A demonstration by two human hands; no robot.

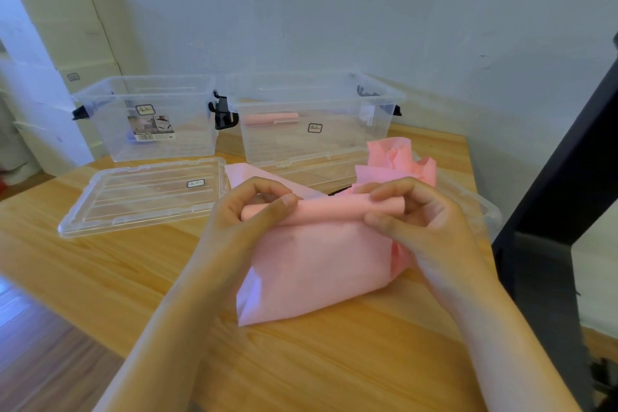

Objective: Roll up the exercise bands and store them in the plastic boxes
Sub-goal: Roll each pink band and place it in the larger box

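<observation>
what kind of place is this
Likely a spare room or storeroom: a wooden table against a plain wall, stacked cardboard boxes in the corner, and wood flooring.

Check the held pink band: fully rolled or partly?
Partly rolled: left hand and right hand pinch a tube at the far edge of the pink band; the rest is unrolled.
</observation>
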